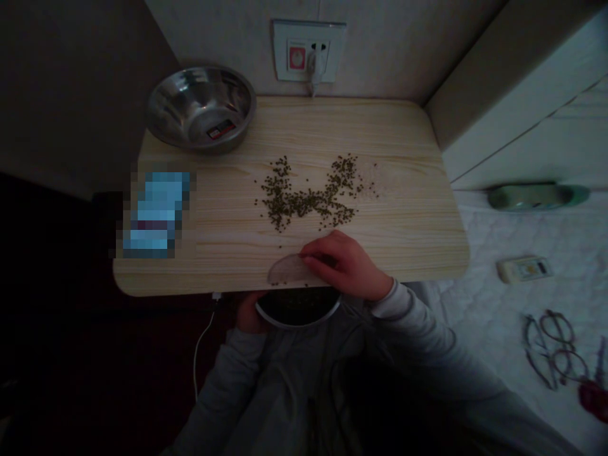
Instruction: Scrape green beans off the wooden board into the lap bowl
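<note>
My right hand (346,263) pinches a thin, translucent, rounded scraper (287,269) at the table's front edge. A few small beans lie along the scraper's lower rim. Just below that edge, a bowl (298,324) with a pale rim rests close to my body, its dark inside holding what look like more beans. My left hand (251,313) grips the bowl's left side, with its fingers mostly hidden under the tabletop. Farther back on the wooden table (228,221), small green beans (304,202) are spread in a loose, roughly H-shaped patch.
A steel basin (202,111) stands at the back left, with a blurred-out phone (156,215) in front of it. A plug sits in the wall socket (308,50). On the bed to the right lie a green bottle (536,196), a remote control (525,269) and glasses (539,351).
</note>
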### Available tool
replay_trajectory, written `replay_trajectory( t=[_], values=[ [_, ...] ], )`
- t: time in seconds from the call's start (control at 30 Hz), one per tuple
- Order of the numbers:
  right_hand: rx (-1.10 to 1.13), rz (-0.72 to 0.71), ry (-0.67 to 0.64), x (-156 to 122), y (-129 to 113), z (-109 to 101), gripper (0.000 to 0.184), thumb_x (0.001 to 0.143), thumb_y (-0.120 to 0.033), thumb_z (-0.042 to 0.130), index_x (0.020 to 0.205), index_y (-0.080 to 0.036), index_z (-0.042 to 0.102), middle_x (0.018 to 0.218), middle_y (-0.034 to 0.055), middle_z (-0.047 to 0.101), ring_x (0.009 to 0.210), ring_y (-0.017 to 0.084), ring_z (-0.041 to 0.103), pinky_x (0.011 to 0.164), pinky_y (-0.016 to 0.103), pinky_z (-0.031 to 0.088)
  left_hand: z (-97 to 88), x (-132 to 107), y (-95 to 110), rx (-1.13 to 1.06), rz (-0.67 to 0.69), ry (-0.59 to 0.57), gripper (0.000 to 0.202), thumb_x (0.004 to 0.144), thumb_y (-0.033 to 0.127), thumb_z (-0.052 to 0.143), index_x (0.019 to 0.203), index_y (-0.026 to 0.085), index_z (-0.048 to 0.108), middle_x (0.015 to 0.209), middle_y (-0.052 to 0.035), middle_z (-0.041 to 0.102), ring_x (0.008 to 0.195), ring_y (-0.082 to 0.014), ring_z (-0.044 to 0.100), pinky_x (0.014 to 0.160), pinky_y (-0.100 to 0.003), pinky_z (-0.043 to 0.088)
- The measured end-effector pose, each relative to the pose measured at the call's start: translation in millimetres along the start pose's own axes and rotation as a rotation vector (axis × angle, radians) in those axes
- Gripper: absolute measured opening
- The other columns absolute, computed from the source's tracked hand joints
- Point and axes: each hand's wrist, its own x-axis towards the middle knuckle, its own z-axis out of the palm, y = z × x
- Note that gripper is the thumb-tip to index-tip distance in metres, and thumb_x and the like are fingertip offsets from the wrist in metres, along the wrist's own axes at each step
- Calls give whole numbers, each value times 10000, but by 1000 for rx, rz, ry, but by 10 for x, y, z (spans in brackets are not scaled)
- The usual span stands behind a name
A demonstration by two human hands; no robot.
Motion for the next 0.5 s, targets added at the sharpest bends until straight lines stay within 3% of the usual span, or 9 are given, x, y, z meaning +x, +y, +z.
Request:
replay_trajectory(
  t=[0.13, 0.23, 0.33, 0.5],
  values=[
    [61, -18, -36, -27, 4, -20, 199, 763, -308, 431, 834, -182, 567, 682, 16, 585, 661, 107, 509, 680, 259, 362, -34, 3, 11, 39, 62, 17, 116, 376, 106, 606, 403, 215, 575, 500, -2, 584, 772, -248, 553, 798, -362, 376],
    [113, 110, 111, -48, 17, -1, 215, 768, -320, 415, 848, -177, 554, 726, 28, 579, 664, 109, 501, 624, 242, 376, -46, 2, 39, -12, 54, 28, 56, 459, 172, 579, 442, 225, 587, 521, 4, 585, 811, -238, 548, 826, -383, 359],
    [130, 241, 292, -54, 39, 37, 234, 778, -321, 392, 899, -173, 527, 736, 26, 564, 633, 104, 487, 574, 230, 373, -58, 1, 57, 8, 51, 30, 91, 431, 154, 599, 414, 237, 566, 518, 14, 590, 799, -229, 552, 830, -370, 363],
    [120, 261, 327, -35, 45, 64, 223, 768, -320, 408, 882, -175, 535, 708, 21, 554, 630, 107, 482, 583, 233, 376, 6, -13, 38, -51, -21, -11, 25, 466, 199, 578, 452, 217, 589, 535, 15, 605, 746, -215, 569, 780, -366, 403]
  ],
)
